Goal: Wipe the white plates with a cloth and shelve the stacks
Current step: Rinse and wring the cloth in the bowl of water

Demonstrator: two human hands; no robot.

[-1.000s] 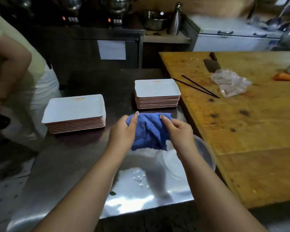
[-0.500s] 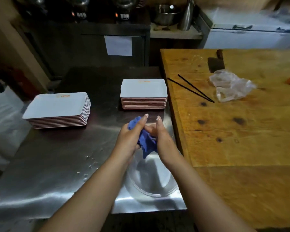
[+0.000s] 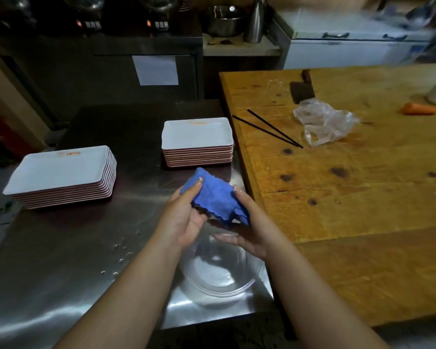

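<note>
Blue cloth (image 3: 215,197), bunched, held over a clear bowl (image 3: 219,273) by both hands: left hand (image 3: 186,217) gripping its near-left edge, right hand (image 3: 252,230) cupped under its right end. Steel counter (image 3: 61,260), wet with droplets, bearing two stacks of white rectangular plates: left stack (image 3: 61,175), far stack (image 3: 198,141). Adjoining wooden table (image 3: 363,185): black chopsticks (image 3: 269,128), crumpled plastic bag (image 3: 325,122), cleaver (image 3: 301,90), carrot (image 3: 419,109).

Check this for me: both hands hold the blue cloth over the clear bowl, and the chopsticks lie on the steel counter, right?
Not quite. The head view shows the chopsticks on the wooden table, not the steel counter. The rest holds: left hand and right hand hold the blue cloth over the clear bowl.
</note>
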